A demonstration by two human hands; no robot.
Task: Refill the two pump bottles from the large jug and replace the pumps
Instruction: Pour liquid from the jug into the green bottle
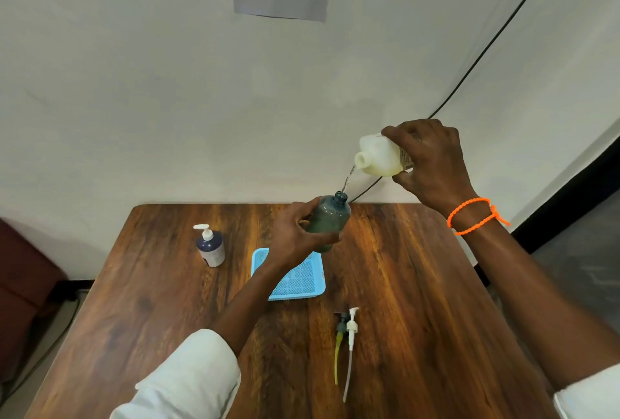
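right hand (432,163) has its grip wrapped around the back end of the big white jug (380,156), tipped over with the spout pointing down and left. a thin stream (347,180) is running out of it into the open neck of the dark green bottle (327,222). left hand (293,234) has its grip closed round the middle of that bottle, holding it up off the counter (419,284) at a tilt, right over the blue basket (298,281).

so it looks like we're mid-pour on this one. can't tell how full it is, the plastic's too dark.

further left the other bottle (210,247), a navy and white one, is standing on the counter with a white pump already on it, so i'd guess that one's finished, though i can't see its level either.

near the front edge two loose pumps (347,334) lie side by side, one white, one greenish with a yellow tube. still left: finish the pour, put the jug down, screw a pump onto the green bottle.
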